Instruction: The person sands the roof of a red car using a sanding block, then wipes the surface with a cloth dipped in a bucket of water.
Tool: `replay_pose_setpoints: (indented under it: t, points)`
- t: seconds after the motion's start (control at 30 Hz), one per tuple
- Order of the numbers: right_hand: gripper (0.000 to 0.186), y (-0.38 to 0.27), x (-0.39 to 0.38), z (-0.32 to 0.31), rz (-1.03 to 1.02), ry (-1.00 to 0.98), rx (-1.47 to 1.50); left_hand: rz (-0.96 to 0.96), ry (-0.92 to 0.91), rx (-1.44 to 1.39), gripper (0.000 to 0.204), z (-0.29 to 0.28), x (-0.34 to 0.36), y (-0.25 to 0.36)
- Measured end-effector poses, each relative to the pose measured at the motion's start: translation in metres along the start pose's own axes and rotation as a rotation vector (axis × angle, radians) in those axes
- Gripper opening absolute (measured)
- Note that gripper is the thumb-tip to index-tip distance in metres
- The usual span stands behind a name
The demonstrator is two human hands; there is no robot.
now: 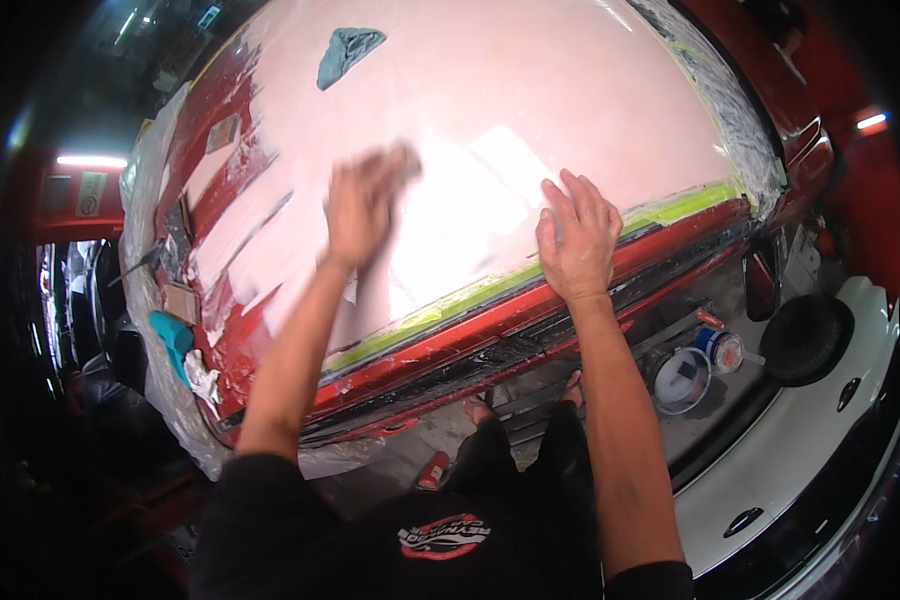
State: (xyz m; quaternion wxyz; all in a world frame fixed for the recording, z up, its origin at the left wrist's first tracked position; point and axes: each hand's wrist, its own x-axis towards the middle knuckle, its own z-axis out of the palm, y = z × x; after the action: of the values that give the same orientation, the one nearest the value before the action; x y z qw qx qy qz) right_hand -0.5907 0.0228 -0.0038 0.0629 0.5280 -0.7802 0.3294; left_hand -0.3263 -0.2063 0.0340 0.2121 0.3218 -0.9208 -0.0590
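Note:
My left hand [358, 208] is over the pale pink, glossy car roof [470, 80], blurred by motion. Its fingers close round a small grey-brown block [407, 160], whose kind is too smeared to tell. Nearer the roof's right-hand edge, my right hand [578, 235] lies with fingers stretched and slightly apart, holding nothing. Close by it runs a strip of yellow-green masking tape [685, 204]. Farther off, a crumpled grey-teal cloth [350, 52] rests on the pink coating.
Red paint borders the coating on the left, with a brown-faced block [224, 133], a teal object [173, 340] and plastic sheeting [150, 270]. On the floor at right stand a clear tub [682, 381] and a can [727, 350]. A white car [770, 460] is parked alongside.

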Motion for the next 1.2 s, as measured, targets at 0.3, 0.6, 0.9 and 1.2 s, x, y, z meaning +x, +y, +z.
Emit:
replay_pose_setpoints:
  t: [0.3,0.6,0.9,1.2]
  points:
    - [0.045,-0.014,-0.003,0.002,-0.018,-0.004,0.016,-0.034,0.021,-0.004,0.042,0.016,0.071,0.019]
    - [0.046,-0.002,-0.002,0.004,0.008,-0.045,-0.063,0.026,0.032,-0.08,0.039,0.029,0.007,0.094]
    - [0.04,-0.014,-0.003,0.007,-0.02,-0.009,0.0,0.057,0.108,-0.043,0.034,0.043,0.085,0.068]
    - [0.037,0.004,-0.008,0.008,0.032,0.015,0.007,0.056,-0.04,-0.084,0.046,0.014,-0.033,0.121]
